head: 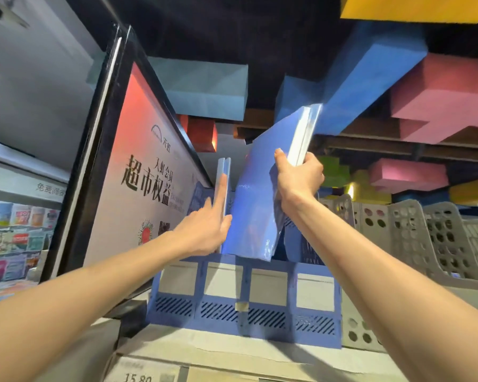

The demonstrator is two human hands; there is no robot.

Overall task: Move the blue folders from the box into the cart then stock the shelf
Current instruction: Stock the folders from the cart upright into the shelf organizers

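Folders [255,205], blue and stacked, tilt over the blue file rack [287,334] on the shelf [232,352], lower corner dipping into a middle slot. Right hand [298,175] has its grip closed round their upper end. Left hand [204,230], grip open, presses straight fingers against an upright folder [223,172] at the rack's left.

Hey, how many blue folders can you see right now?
2. The upright folder stands in the blue rack, with the left hand laying straight fingers against it. The tilted folder is held by the right hand over the rack; it may be a bundle hiding more.
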